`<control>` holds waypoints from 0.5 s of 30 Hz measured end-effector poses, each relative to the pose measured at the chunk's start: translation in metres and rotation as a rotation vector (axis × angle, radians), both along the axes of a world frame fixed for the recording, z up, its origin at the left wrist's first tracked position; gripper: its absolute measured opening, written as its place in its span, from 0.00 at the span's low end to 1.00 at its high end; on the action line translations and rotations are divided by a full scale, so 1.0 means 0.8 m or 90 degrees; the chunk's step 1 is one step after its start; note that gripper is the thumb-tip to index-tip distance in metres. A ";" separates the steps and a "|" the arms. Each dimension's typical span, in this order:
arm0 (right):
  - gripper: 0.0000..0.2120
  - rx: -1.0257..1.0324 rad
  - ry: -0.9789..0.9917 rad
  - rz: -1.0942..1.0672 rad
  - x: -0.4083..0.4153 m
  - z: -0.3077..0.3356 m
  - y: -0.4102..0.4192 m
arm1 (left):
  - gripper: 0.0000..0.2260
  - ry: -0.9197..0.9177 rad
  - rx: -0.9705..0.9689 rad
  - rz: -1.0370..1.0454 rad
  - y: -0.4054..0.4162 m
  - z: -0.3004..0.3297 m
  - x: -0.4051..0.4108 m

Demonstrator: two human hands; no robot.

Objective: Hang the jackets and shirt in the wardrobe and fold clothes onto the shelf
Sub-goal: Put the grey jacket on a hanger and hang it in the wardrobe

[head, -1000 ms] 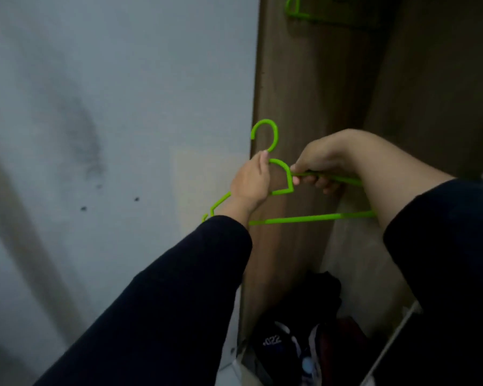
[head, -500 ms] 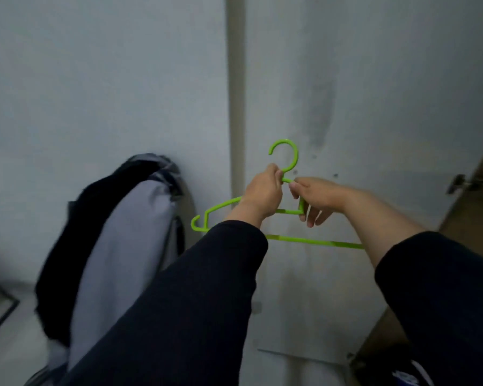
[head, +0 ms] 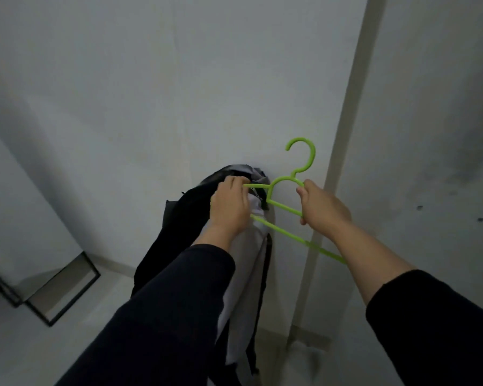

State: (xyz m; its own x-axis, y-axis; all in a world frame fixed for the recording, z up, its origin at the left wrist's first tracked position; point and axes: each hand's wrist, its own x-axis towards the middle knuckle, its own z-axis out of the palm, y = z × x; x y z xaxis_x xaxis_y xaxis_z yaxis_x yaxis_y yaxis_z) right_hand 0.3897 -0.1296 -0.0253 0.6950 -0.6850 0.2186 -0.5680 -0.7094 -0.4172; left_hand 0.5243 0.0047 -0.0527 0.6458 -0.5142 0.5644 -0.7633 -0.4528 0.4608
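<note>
I hold a bright green plastic hanger [head: 287, 210] in front of me with its hook pointing up. My left hand [head: 230, 207] grips its left shoulder. My right hand [head: 322, 208] grips its right shoulder beside the neck. Directly behind the hanger and my left hand, a black and grey jacket [head: 243, 268] hangs against the white wall, draping down past my left sleeve. The wardrobe is out of view.
A pale vertical pipe or trim strip [head: 335, 174] runs down the wall right of the hanger. A dark-framed panel [head: 64, 291] leans low at the left. The wall at right carries dark smudges.
The view has swung left, away from the wardrobe toward the hanging jacket. Both hands carried the hanger along; my left hand now sits right at the jacket's top and my right hand regripped the hanger's right shoulder.
</note>
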 end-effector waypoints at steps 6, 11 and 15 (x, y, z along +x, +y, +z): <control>0.10 0.045 -0.091 -0.017 0.068 -0.009 -0.017 | 0.14 0.117 0.014 0.159 0.015 -0.023 0.087; 0.11 0.007 -0.094 0.034 0.131 -0.021 -0.022 | 0.15 0.265 -0.025 0.254 0.008 -0.032 0.156; 0.14 0.006 -0.041 0.086 0.159 -0.049 -0.022 | 0.20 0.438 0.045 0.285 -0.002 -0.043 0.188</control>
State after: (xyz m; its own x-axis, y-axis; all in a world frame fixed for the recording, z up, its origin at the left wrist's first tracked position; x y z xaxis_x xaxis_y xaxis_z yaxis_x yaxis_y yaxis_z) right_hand 0.5173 -0.1473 -0.0645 0.7656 -0.5885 0.2598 -0.4399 -0.7736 -0.4560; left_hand 0.6744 0.0030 -0.0875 0.9876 -0.1460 -0.0571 -0.0609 -0.6928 0.7185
